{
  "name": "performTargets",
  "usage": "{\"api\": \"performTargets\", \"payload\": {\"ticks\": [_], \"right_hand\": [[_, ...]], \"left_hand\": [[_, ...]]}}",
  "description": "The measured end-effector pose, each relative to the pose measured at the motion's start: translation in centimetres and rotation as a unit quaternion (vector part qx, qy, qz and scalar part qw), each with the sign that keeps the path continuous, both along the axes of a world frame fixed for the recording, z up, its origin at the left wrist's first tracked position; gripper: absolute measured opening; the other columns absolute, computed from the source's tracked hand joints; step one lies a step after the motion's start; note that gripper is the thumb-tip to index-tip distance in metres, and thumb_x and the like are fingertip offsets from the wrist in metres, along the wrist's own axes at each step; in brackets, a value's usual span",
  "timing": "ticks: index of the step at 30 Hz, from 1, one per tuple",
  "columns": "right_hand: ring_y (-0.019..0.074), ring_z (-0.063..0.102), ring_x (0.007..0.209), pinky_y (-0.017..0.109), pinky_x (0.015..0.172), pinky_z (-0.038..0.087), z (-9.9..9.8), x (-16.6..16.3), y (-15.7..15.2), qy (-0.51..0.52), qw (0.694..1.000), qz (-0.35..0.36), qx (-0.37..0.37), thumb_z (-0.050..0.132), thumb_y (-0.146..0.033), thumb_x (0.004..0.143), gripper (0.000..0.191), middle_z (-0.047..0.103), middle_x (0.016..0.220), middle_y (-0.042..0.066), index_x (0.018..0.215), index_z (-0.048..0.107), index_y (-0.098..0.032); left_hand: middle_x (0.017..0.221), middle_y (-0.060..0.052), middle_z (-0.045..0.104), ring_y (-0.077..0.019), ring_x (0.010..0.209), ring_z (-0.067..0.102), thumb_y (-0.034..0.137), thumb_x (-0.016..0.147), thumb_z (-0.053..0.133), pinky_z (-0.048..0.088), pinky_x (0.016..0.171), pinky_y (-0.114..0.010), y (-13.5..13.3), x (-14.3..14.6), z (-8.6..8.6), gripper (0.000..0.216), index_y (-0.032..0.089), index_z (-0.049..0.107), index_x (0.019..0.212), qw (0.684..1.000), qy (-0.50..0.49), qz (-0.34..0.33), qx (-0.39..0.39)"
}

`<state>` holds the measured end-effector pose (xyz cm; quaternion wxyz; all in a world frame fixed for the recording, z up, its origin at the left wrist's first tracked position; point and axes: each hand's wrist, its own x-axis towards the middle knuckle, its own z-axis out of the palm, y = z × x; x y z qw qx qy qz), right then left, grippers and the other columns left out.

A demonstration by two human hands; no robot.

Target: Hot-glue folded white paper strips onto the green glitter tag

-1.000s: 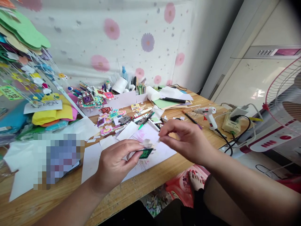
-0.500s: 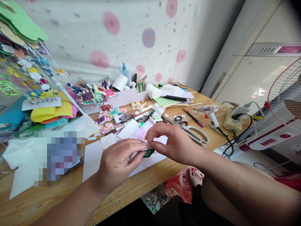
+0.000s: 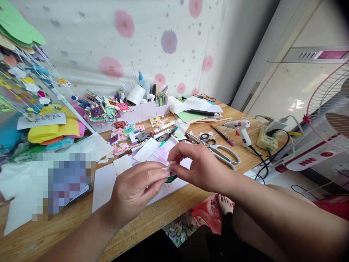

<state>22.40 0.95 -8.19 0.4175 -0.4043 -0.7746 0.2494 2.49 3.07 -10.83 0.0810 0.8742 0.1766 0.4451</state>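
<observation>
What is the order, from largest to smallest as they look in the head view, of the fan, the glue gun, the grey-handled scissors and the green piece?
1. Fan, cut off by the frame
2. Grey-handled scissors, partly hidden
3. Glue gun
4. Green piece, judged by its visible part

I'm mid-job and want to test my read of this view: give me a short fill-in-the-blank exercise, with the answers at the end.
1. Close to the right hand, the left hand pinches a small piece whose visible surface is mostly ____.
2. In the picture, the power strip sits to the ____ of the glue gun.
3. The finger loops of the smaller scissors are ____.

Answers: green; right; black.
</observation>
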Motion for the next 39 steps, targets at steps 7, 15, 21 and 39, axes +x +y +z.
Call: {"api": "performTargets", "payload": {"ticks": [7, 15, 21, 39], "right_hand": [[0.0112, 0.059, 0.066, 0.022, 0.062, 0.046, -0.16, -0.10, -0.11, -0.037, 0.996, -0.004, 0.084, 0.057, -0.005, 0.074, 0.015, 0.064, 0.074, 0.000, 0.080, 0.056, -0.019], [0.0107, 0.060, 0.067, 0.021, 0.063, 0.047, -0.05, -0.04, 0.21, -0.035, 0.996, 0.005, 0.087, 0.057, -0.005, 0.075, 0.015, 0.063, 0.075, 0.000, 0.080, 0.055, -0.019], [0.0105, 0.060, 0.067, 0.021, 0.063, 0.047, -0.10, -0.07, 0.16, -0.028, 0.998, 0.004, 0.060, 0.059, -0.005, 0.074, 0.016, 0.063, 0.076, -0.001, 0.080, 0.055, -0.019], [0.0104, 0.058, 0.065, 0.021, 0.061, 0.046, -0.24, -0.45, -0.02, 0.015, 0.997, -0.007, 0.082, 0.058, -0.002, 0.072, 0.018, 0.061, 0.072, -0.001, 0.079, 0.053, -0.019]], "left_hand": [[0.092, -0.004, 0.074, -0.0148, 0.082, 0.071, 0.007, 0.081, 0.065, 0.059, 0.073, -0.022, 0.00, 0.11, 0.29, 0.024, 0.023, 0.068, 0.100, 1.000, -0.004, -0.001, -0.008], [0.095, -0.003, 0.074, -0.0150, 0.083, 0.071, 0.009, 0.081, 0.067, 0.059, 0.075, -0.023, 0.23, -0.07, 0.05, 0.027, 0.023, 0.067, 0.104, 1.000, -0.010, -0.007, -0.024], [0.090, -0.002, 0.073, -0.0143, 0.079, 0.070, 0.007, 0.081, 0.065, 0.059, 0.071, -0.024, 0.31, -0.06, 0.14, 0.025, 0.023, 0.065, 0.100, 1.000, 0.007, -0.002, -0.020], [0.097, -0.006, 0.068, -0.0150, 0.088, 0.067, -0.001, 0.077, 0.064, 0.056, 0.078, -0.025, 0.40, -0.58, -0.35, 0.037, 0.019, 0.059, 0.109, 0.998, 0.027, 0.000, 0.053]]}}
